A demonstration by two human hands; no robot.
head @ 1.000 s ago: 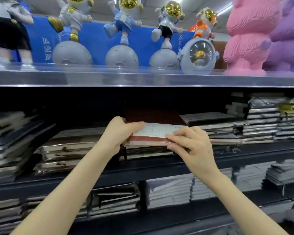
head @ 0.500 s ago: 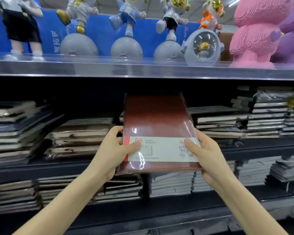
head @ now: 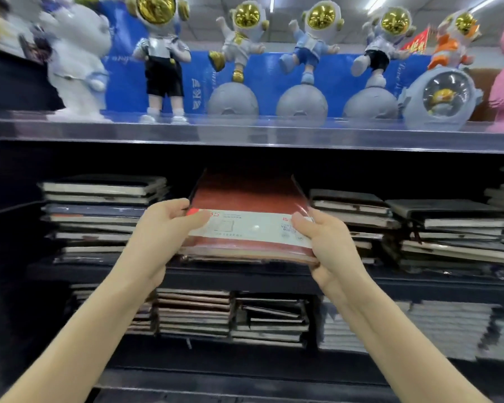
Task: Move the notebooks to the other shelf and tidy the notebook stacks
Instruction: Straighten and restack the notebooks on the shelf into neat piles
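Two bare forearms reach up from the bottom of the view. The left hand point(head: 160, 237) grips the left near corner of a red-brown, plastic-wrapped notebook with a white paper band point(head: 248, 219), its thumb lying on top of the band and its fingers curled underneath. The right hand point(head: 329, 245) holds the right near corner the same way, thumb on top, fingers wrapped under the edge. The notebook lies nearly flat at the front of the dark middle shelf point(head: 245, 276), its far end reaching into the gap between a tall uneven stack of dark notebooks on the left point(head: 99, 216) and a lower stack of black notebooks on the right point(head: 352, 216). Whether it rests on anything beneath cannot be told. Below, the lower shelf carries more notebook piles point(head: 195, 312). Above and farther back, a clear-fronted top shelf point(head: 245, 132) bears gold-visored astronaut figurines on grey spheres point(head: 303, 106), before a blue backboard point(head: 271, 74)
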